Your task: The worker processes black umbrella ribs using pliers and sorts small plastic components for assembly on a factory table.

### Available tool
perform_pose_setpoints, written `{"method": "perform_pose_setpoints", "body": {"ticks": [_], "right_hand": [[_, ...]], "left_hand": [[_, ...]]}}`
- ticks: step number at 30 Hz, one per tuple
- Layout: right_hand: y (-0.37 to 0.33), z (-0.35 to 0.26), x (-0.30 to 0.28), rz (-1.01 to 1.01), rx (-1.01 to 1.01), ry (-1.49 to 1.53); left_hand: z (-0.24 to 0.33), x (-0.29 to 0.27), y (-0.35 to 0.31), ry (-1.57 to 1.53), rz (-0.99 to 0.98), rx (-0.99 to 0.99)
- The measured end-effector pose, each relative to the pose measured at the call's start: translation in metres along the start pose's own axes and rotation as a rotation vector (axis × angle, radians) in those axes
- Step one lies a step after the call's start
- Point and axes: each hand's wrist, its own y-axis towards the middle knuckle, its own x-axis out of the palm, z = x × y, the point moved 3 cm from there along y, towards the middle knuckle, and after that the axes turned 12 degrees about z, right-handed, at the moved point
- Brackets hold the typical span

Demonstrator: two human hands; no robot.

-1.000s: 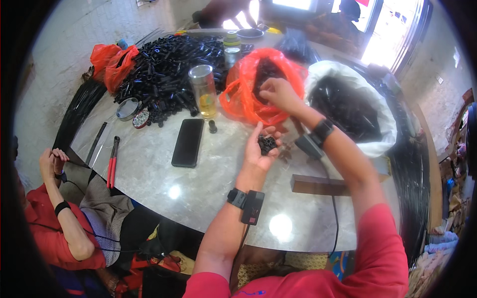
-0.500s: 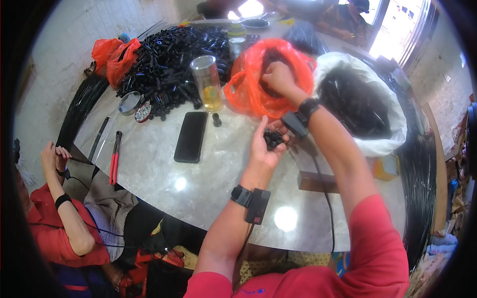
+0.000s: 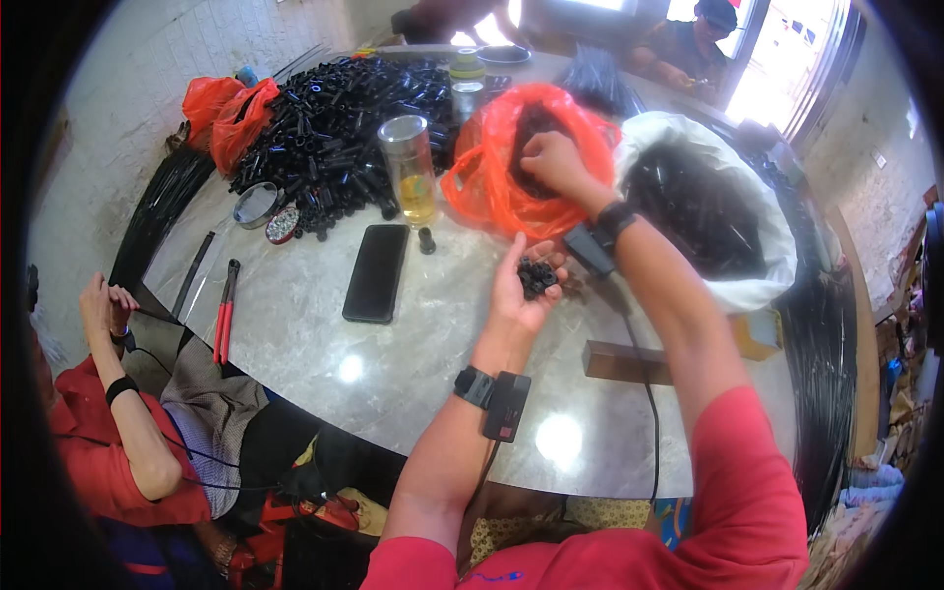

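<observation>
head view: i see that the right hand [image 3: 559, 165] has reached farther into the orange plastic bag [image 3: 489, 182], fingers curled on something i cannot tell, while the left hand [image 3: 517, 303] stays cupped open under small black pieces [image 3: 537, 279], so gathering seems under way.
</observation>
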Motion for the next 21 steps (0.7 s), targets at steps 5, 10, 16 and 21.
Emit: {"method": "perform_pose_setpoints", "body": {"ticks": [5,10,16,21], "right_hand": [[0.004,-0.01,0.01,-0.031,-0.285,-0.406],[-0.01,-0.032,0.026,-0.079,-0.601,-0.791],[-0.02,-0.023,-0.028,0.127,-0.507,-0.304],[-0.083,-0.058,-0.058,-0.334,-0.157,0.188]], "left_hand": [[-0.001,0.004,-0.001,-0.024,-0.025,-0.003],[0.005,-0.006,0.005,-0.055,-0.062,-0.019],[0.0,-0.001,0.007,-0.049,-0.064,-0.059],[0.004,0.0,0.004,-0.074,-0.111,-0.073]]}}
